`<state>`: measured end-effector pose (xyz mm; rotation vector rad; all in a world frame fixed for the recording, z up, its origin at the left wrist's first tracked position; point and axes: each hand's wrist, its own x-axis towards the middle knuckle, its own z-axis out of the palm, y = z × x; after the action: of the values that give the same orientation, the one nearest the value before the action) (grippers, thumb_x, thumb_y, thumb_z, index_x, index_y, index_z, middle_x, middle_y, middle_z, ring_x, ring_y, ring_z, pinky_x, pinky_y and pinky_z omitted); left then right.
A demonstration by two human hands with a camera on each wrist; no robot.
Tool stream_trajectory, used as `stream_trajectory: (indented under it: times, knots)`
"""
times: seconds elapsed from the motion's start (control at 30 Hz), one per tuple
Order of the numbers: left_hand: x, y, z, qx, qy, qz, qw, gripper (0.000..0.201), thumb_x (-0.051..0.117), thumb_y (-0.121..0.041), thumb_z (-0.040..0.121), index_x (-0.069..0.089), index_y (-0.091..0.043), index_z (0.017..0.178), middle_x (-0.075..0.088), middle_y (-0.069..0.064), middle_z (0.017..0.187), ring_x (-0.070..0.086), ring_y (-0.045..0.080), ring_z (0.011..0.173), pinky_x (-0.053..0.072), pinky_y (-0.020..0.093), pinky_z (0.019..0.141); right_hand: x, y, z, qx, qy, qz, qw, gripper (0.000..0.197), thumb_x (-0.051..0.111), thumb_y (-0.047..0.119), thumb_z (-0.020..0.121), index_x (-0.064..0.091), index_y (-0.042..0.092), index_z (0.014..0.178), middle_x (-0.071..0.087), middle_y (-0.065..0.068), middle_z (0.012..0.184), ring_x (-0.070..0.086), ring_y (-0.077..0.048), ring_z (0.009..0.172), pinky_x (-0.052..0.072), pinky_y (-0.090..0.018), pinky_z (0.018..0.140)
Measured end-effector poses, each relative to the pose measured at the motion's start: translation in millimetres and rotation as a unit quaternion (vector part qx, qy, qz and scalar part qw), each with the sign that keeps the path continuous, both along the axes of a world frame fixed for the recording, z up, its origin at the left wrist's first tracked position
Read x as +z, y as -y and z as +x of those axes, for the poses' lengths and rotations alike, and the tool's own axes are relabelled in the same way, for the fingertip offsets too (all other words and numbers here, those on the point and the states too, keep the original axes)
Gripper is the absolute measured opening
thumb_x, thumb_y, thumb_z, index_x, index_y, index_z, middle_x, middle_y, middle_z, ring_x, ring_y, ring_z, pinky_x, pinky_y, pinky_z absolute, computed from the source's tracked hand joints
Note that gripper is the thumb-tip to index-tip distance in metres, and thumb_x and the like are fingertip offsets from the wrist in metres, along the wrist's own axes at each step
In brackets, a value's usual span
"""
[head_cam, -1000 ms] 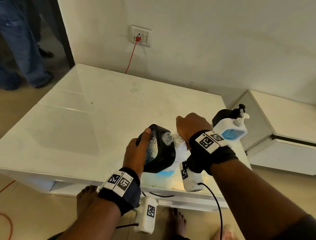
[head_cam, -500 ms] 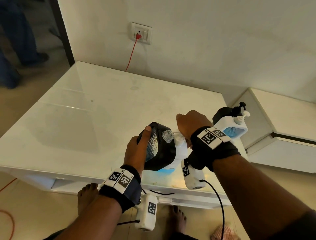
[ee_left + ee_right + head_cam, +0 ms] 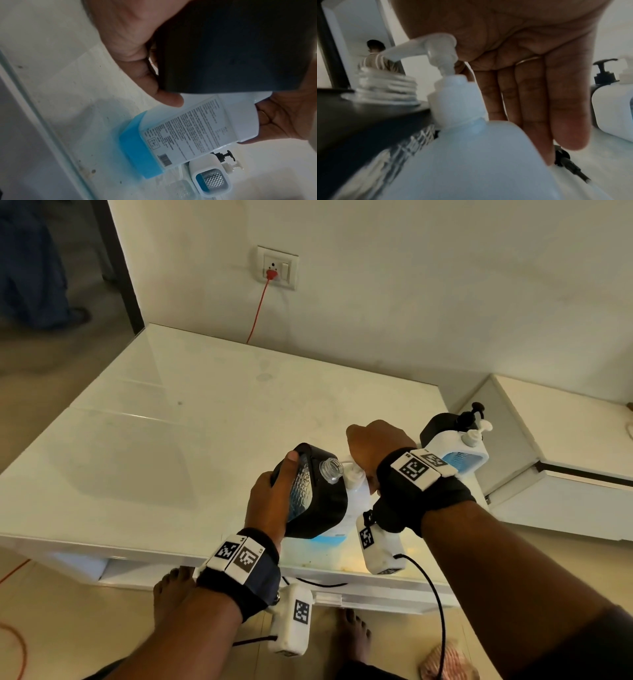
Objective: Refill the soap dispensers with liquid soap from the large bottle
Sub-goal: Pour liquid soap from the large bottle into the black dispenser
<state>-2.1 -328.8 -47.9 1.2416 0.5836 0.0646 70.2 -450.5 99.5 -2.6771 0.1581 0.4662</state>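
My left hand [image 3: 270,501] grips a black soap dispenser [image 3: 318,508], tilted, its clear threaded neck [image 3: 331,470] uncapped and leaning toward the large bottle. The large white bottle [image 3: 356,501] stands on the table with blue soap at its bottom. Its white pump [image 3: 436,44] is still on. My right hand [image 3: 373,446] cups the bottle's top, palm over the pump and fingers [image 3: 556,101] down the far shoulder. In the left wrist view, the left hand [image 3: 128,40] holds the black dispenser [image 3: 240,47] above the bottle's printed label [image 3: 197,124], and the right hand [image 3: 283,119] wraps the bottle's shoulder.
A white dispenser [image 3: 459,453] and a black one [image 3: 442,426] stand at the table's right edge, both with pumps. A black pump part [image 3: 570,162] lies on the table behind my fingers. The white table [image 3: 171,457] stretches left; a low white cabinet [image 3: 565,440] sits to the right.
Both hands and both bottles keep their places. A person standing in the doorway at the far left has moved further away.
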Motion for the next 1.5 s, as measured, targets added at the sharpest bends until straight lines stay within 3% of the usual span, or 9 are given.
stream_trajectory:
  times: [0.23, 0.37, 0.47, 0.63, 0.83, 1.07, 1.2, 1.3, 1.5]
  knots:
    - [1, 0, 0, 0.001, 0.008, -0.003, 1.000, 0.093, 0.061, -0.093, 0.059, 0.075, -0.017, 0.112, 0.079, 0.006, 0.103, 0.075, 0.029, 0.100, 0.057, 0.055, 0.098, -10, 4, 1, 0.019, 0.057, -0.047, 0.997, 0.029, 0.042, 0.036, 0.094, 0.051, 0.017, 0.075, 0.055, -0.003, 0.077, 0.049, -0.017, 0.066, 0.026, -0.027, 0.053]
    - [2, 2, 0, -0.005, 0.003, -0.013, 1.000, 0.097, 0.061, -0.094, 0.055, 0.074, -0.018, 0.115, 0.079, 0.006, 0.106, 0.075, 0.029, 0.101, 0.058, 0.054, 0.098, -9, 2, 3, 0.021, 0.041, -0.054, 0.997, 0.042, 0.038, 0.051, 0.096, 0.050, 0.017, 0.075, 0.058, -0.003, 0.083, 0.056, -0.022, 0.077, 0.037, -0.031, 0.068]
    - [2, 2, 0, -0.002, -0.001, -0.018, 1.000, 0.103, 0.061, -0.097, 0.050, 0.073, -0.018, 0.115, 0.078, 0.007, 0.107, 0.074, 0.029, 0.102, 0.058, 0.054, 0.097, -5, 3, 7, 0.026, 0.007, -0.032, 0.999, 0.057, 0.033, 0.063, 0.097, 0.059, 0.013, 0.093, 0.064, -0.007, 0.095, 0.061, -0.027, 0.089, 0.044, -0.034, 0.079]
    - [2, 1, 0, -0.005, 0.005, -0.012, 1.000, 0.105, 0.062, -0.100, 0.049, 0.074, -0.019, 0.115, 0.078, 0.006, 0.107, 0.074, 0.029, 0.102, 0.058, 0.055, 0.098, -9, 2, 10, 0.027, 0.013, -0.039, 0.999, 0.048, 0.035, 0.056, 0.098, 0.055, 0.015, 0.084, 0.064, -0.008, 0.103, 0.058, -0.028, 0.091, 0.041, -0.035, 0.080]
    - [0, 1, 0, -0.003, 0.004, -0.009, 1.000, 0.107, 0.061, -0.103, 0.048, 0.074, -0.021, 0.116, 0.079, 0.005, 0.108, 0.074, 0.029, 0.103, 0.057, 0.055, 0.099, -12, 3, 5, 0.033, 0.056, -0.065, 0.996, 0.039, 0.037, 0.046, 0.100, 0.042, 0.018, 0.073, 0.052, -0.004, 0.088, 0.050, -0.025, 0.084, 0.034, -0.034, 0.076]
    - [2, 1, -2, -0.007, 0.001, 0.007, 1.000, 0.107, 0.058, -0.104, 0.048, 0.073, -0.021, 0.115, 0.078, 0.004, 0.106, 0.074, 0.028, 0.102, 0.058, 0.055, 0.098, -9, 2, 8, 0.048, 0.018, -0.058, 0.997, 0.061, 0.029, 0.067, 0.096, 0.058, 0.014, 0.084, 0.067, -0.008, 0.093, 0.064, -0.028, 0.087, 0.050, -0.038, 0.086]
    - [6, 1, -1, -0.003, 0.001, 0.009, 1.000, 0.095, 0.058, -0.095, 0.056, 0.074, -0.019, 0.112, 0.079, 0.005, 0.104, 0.074, 0.027, 0.100, 0.058, 0.054, 0.097, -7, 1, 12, 0.051, -0.004, -0.047, 0.998, 0.069, 0.024, 0.073, 0.093, 0.054, 0.015, 0.072, 0.068, -0.011, 0.088, 0.066, -0.031, 0.090, 0.050, -0.042, 0.094]
    - [4, 1, -1, -0.002, -0.004, 0.006, 1.000, 0.105, 0.060, -0.102, 0.049, 0.074, -0.021, 0.114, 0.079, 0.005, 0.106, 0.074, 0.028, 0.101, 0.058, 0.055, 0.097, -11, 2, 13, 0.042, 0.023, -0.052, 0.998, 0.054, 0.033, 0.060, 0.097, 0.058, 0.016, 0.080, 0.068, -0.008, 0.097, 0.064, -0.029, 0.091, 0.048, -0.038, 0.086]
    - [3, 1, -3, -0.005, 0.002, 0.014, 1.000, 0.104, 0.059, -0.103, 0.050, 0.075, -0.022, 0.112, 0.079, 0.003, 0.105, 0.074, 0.028, 0.102, 0.057, 0.055, 0.098, -18, 6, 7, 0.041, 0.072, -0.071, 0.994, 0.045, 0.037, 0.053, 0.098, 0.048, 0.019, 0.071, 0.058, -0.003, 0.079, 0.056, -0.023, 0.075, 0.037, -0.035, 0.072]
